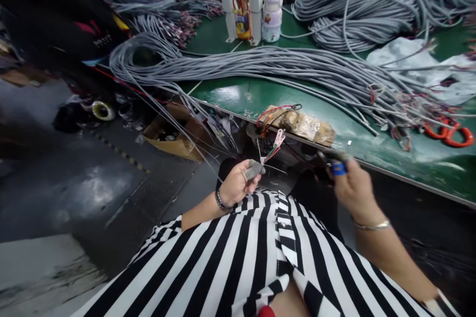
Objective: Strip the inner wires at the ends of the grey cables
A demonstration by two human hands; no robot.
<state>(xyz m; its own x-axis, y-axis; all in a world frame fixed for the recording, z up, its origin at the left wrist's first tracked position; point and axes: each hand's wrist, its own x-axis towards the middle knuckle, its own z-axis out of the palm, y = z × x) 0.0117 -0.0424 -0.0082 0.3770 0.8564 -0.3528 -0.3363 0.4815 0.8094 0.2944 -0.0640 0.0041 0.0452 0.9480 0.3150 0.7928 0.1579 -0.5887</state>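
Note:
My left hand (243,178) is above my lap, its thumb and fingertips in grey covers and pinched on the end of a grey cable. Beyond the fingertips, thin red, green and white wires (272,152) fan out. Among them is a small pale pink piece (278,137), too small to make out well. To the right, my right hand (355,188) is closed round a dark hand tool with a blue part (338,169). Motion blur hides what kind of tool it is. The tool is apart from the wires, near the table's front edge.
On the green table (230,94) lies a long bundle of grey cables (238,64). Orange-handled scissors (451,133) rest at right. A taped brown block (301,126) sits on the front edge. Behind are a bottle (272,15) and coiled cables (364,15). A cardboard box (174,138) stands below.

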